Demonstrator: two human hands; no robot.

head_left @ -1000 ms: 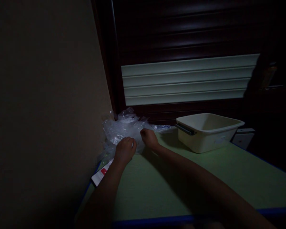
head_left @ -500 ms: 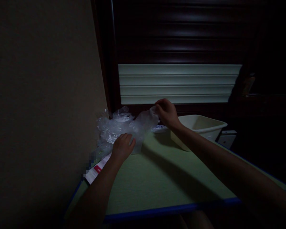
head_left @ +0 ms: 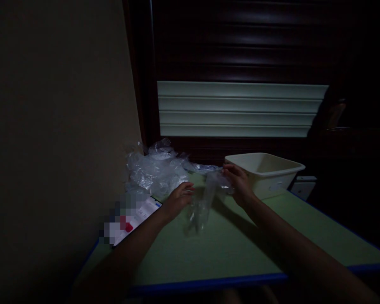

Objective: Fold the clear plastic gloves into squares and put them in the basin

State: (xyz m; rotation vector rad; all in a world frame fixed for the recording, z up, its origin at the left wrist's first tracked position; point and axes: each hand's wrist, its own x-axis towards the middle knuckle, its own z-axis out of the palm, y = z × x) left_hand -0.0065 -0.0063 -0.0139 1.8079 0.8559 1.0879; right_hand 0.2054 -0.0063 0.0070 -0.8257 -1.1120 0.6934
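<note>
A clear plastic bag (head_left: 205, 202) hangs over the table, its upper edge pinched in my right hand (head_left: 239, 183). My left hand (head_left: 180, 198) is beside the bag on its left, fingers stretched toward it with a gap from the thumb; nothing shows in its grasp. Behind my left hand, a crumpled heap of clear plastic bags (head_left: 155, 169) lies against the wall. Just past my right hand stands a cream plastic basin (head_left: 272, 179).
The green table (head_left: 209, 257) has a blue edge. A lit phone (head_left: 144, 213) lies at its left side beside my left forearm. Flat plastic packaging (head_left: 202, 168) lies at the back. A small white box (head_left: 304, 188) is beyond the basin's right side. The room is dim.
My right hand has drawn the bag off the heap, moving right and down toward me. My left hand has shifted a little right, and more of the phone shows.
</note>
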